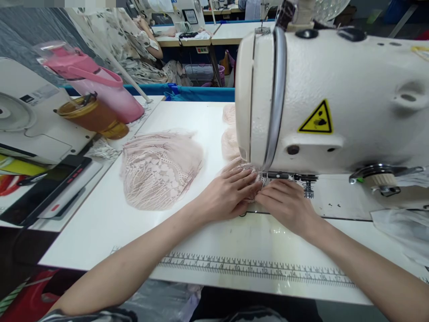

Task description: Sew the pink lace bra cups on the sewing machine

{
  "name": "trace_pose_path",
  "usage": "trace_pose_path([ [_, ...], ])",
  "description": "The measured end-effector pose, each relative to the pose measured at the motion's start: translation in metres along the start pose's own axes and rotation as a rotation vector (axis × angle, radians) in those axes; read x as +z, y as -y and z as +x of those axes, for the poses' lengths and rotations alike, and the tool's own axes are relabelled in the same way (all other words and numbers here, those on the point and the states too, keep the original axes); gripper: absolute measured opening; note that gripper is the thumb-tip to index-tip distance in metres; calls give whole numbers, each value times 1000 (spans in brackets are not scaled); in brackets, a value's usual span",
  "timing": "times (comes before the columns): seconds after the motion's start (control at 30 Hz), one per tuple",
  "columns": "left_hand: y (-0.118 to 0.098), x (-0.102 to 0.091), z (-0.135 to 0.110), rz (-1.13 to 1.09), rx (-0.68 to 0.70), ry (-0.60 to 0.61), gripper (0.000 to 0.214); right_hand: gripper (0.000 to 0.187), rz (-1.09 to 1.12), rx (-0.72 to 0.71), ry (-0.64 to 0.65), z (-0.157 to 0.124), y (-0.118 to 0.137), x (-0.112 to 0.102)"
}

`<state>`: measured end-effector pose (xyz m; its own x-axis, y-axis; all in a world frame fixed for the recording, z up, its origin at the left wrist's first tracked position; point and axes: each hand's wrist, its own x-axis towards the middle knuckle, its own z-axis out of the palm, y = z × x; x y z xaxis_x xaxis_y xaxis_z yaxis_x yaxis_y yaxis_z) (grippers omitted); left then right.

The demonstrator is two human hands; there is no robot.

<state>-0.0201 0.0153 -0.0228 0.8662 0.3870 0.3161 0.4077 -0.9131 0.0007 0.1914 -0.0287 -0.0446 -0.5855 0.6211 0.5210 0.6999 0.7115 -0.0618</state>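
My left hand (231,192) lies flat, fingers stretched out, pressing a pale pink lace piece (238,167) onto the bed of a white sewing machine (331,103). My right hand (286,203) rests beside it, fingertips on the same lace just before the presser foot (264,178). The lace runs under the machine head and out behind it (229,129). A stack of pink lace pieces (161,170) lies to the left of my hands.
A ruler strip (254,268) runs along the white table's front edge. At the left stand a pink bottle (100,85), an amber cup (94,116), a control panel (50,188) and another machine (27,116). A person in a floral top (130,44) sits at a far table.
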Motion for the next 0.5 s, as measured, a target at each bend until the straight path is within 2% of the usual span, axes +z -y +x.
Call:
trace_pose_path([
  [0.2, -6, 4, 1, 46, -49, 49, 43, 25, 36, 21, 55, -5, -5, 0],
  [0.5, -13, 7, 0, 90, -92, 12, 40, 25, 146, 99, 50, -1, -8, -8],
])
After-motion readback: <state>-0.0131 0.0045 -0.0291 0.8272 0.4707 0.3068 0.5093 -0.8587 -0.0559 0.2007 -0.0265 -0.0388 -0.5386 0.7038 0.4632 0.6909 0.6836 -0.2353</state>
